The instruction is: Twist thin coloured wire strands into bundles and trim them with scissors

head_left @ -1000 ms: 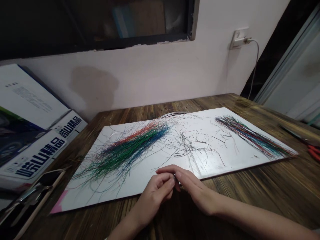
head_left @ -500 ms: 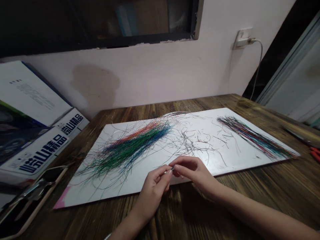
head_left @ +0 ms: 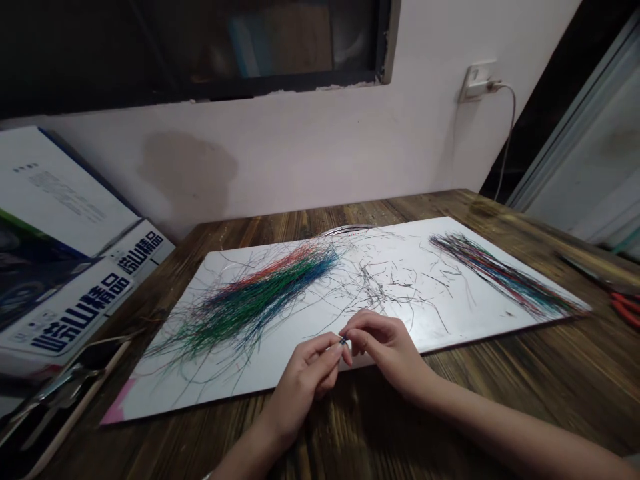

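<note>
My left hand (head_left: 311,370) and my right hand (head_left: 383,343) meet over the front edge of a white board (head_left: 210,393). Between their pinched fingertips is a small dark blue piece (head_left: 343,340), perhaps a bit of wire, too small to name surely. The fingers of my left hand are closed on it, and the thumb and forefinger of my right hand pinch at the same spot. Beyond the hands, short dark wire scraps (head_left: 380,283) lie scattered on the board. A loose heap of green, blue and red wires (head_left: 265,287) spreads over its left half.
A tighter bundle of coloured wires (head_left: 500,273) lies on the board's right side. Red-handled pliers (head_left: 625,308) rest at the table's right edge. Printed boxes (head_left: 75,313) and a tray with metal tools (head_left: 65,400) stand at left. A plugged-in cord (head_left: 513,127) hangs on the wall.
The view has shifted slightly. Both hands stay together at the fingertips; the dark blue piece between them shows a little more clearly now.
</note>
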Action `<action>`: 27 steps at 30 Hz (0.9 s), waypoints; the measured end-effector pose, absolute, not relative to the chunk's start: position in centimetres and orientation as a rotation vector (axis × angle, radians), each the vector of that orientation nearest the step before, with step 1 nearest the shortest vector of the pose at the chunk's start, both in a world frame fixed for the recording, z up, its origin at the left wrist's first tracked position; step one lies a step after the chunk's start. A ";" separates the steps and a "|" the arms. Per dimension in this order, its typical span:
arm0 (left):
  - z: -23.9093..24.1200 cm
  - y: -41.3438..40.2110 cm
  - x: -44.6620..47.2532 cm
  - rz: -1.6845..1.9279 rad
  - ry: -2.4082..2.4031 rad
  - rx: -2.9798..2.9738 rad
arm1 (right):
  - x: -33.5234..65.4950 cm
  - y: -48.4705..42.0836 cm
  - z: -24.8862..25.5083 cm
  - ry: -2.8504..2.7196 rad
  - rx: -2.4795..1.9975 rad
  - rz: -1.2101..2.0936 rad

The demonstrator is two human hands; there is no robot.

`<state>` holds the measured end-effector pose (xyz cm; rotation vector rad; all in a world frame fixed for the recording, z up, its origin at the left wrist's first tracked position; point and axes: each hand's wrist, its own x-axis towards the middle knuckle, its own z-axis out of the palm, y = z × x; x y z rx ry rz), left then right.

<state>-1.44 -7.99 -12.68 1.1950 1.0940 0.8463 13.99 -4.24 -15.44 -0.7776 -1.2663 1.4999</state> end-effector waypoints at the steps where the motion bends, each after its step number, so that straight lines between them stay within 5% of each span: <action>1: -12.7 -8.0 -1.5 0.870 1.099 1.180 | 14.0 -4.2 -15.4 -1.257 -0.784 1.487; 11: -12.5 -7.8 -1.8 0.888 1.131 1.207 | 13.9 -3.5 -16.3 -0.944 -0.565 1.871; 27: -12.3 -8.2 -1.5 0.800 1.105 1.278 | 13.7 -3.4 -17.1 -1.021 -0.549 1.950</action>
